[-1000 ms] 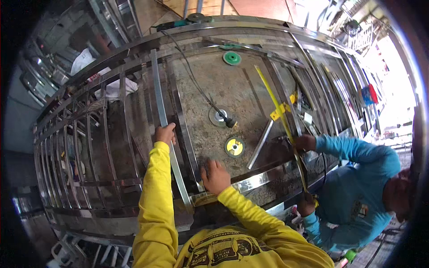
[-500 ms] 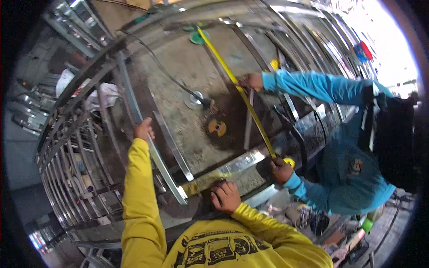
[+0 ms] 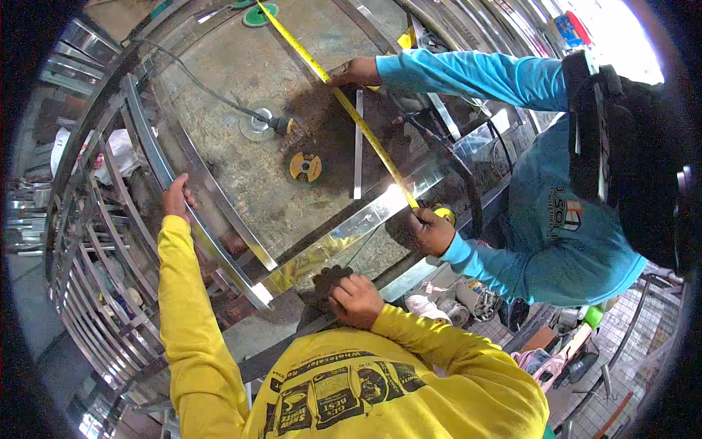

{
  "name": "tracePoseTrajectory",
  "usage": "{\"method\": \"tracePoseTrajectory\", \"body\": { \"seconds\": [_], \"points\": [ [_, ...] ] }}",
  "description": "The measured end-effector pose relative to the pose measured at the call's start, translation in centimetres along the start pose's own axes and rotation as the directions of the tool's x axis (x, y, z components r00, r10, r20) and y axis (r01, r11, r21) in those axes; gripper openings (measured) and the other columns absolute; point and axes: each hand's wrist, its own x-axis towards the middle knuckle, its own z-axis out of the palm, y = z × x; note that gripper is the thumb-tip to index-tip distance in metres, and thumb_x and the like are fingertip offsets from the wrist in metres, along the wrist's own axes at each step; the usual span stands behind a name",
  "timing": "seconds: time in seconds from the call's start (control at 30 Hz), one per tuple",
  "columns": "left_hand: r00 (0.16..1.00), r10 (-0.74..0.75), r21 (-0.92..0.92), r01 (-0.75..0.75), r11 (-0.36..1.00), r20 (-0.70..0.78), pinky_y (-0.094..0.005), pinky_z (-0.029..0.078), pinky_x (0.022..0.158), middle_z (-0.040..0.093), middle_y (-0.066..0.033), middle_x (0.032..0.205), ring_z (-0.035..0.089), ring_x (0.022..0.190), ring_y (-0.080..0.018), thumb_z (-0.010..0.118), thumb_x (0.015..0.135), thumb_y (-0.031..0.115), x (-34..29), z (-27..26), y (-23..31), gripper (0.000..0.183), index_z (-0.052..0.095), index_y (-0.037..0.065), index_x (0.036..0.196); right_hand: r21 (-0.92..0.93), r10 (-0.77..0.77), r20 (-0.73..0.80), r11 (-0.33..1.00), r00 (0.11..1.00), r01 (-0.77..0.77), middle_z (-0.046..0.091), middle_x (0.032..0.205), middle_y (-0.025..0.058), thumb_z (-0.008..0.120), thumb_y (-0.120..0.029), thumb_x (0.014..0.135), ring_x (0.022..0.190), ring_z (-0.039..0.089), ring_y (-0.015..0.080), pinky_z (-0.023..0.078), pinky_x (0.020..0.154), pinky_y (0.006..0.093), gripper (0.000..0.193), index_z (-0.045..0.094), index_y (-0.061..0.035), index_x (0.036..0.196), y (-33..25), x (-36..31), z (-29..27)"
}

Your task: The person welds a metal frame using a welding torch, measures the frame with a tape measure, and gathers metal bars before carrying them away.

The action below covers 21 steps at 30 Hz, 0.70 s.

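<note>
My left hand is wrapped round a long silver metal bar, partway along its length. The bar's near end lies beside the corner of a shiny metal frame rail. At the near edge of the work surface rests my right hand, fingers curled under; whatever they may grip is hidden. Across from it, a co-worker in a blue shirt stretches a yellow tape measure over the frame. One co-worker hand touches the blade, and the other is by the tape case.
A corded tool with a round metal disc lies on the dusty surface, near a yellow and black disc. A green disc is at the far side. Metal grille bars curve along the left; assorted tools lie lower right.
The whole view has shifted, so the frame and hands appear farther up and left. My left hand keeps its hold on the bar, and the co-worker still holds the tape stretched.
</note>
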Motion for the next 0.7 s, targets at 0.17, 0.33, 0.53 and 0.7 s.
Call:
{"method": "tracePoseTrajectory", "body": {
  "seconds": [0.17, 0.33, 0.53, 0.7],
  "points": [
    [0.998, 0.001, -0.025, 0.001, 1.000, 0.060, -0.0328, 0.037, 0.043, 0.045, 0.0030, 0.059, 0.043, 0.045, -0.0132, 0.073, 0.087, 0.032, 0.6, -1.0, -0.2, 0.025, 0.054, 0.016, 0.081, -0.032, -0.038, 0.050, 0.999, 0.998, 0.040, 0.053, 0.080, 0.0085, 0.074, -0.017, 0.076, 0.077, 0.056, 0.0293, 0.045, 0.068, 0.0433, 0.017, 0.062, -0.0088, 0.086, 1.4, -2.1, -0.2],
    [0.999, 0.000, -0.002, 0.000, 1.000, 0.033, -0.0324, 0.037, 0.043, 0.045, 0.0036, 0.060, 0.042, 0.046, -0.0124, 0.072, 0.088, 0.032, 0.4, -0.5, 0.0, 0.025, 0.054, 0.017, 0.083, -0.036, -0.013, 0.062, 0.999, 0.998, 0.016, 0.053, 0.081, 0.0083, 0.075, -0.019, 0.077, 0.080, 0.056, 0.0292, 0.045, 0.069, 0.0434, 0.019, 0.060, -0.0094, 0.083, 1.3, -2.0, -0.2],
    [0.999, 0.003, 0.011, -0.003, 1.000, 0.040, -0.0315, 0.038, 0.043, 0.046, 0.0041, 0.062, 0.043, 0.047, -0.0115, 0.072, 0.089, 0.033, 0.9, -1.5, 0.1, 0.022, 0.056, 0.017, 0.085, -0.031, -0.001, 0.093, 1.000, 0.996, 0.004, 0.053, 0.085, 0.0071, 0.070, -0.022, 0.078, 0.086, 0.056, 0.0280, 0.047, 0.073, 0.0420, 0.019, 0.058, -0.0106, 0.088, 1.0, -1.8, -0.5],
    [1.000, 0.011, 0.027, -0.011, 1.000, 0.015, -0.0315, 0.038, 0.044, 0.046, 0.0041, 0.063, 0.043, 0.047, -0.0119, 0.072, 0.089, 0.032, 0.3, -0.7, 0.0, 0.021, 0.058, 0.016, 0.089, -0.026, -0.003, 0.056, 1.000, 0.998, 0.005, 0.053, 0.080, 0.0073, 0.073, -0.019, 0.077, 0.080, 0.057, 0.0282, 0.047, 0.069, 0.0415, 0.018, 0.058, -0.0101, 0.081, 1.3, -1.9, -0.4]
  ]
}}
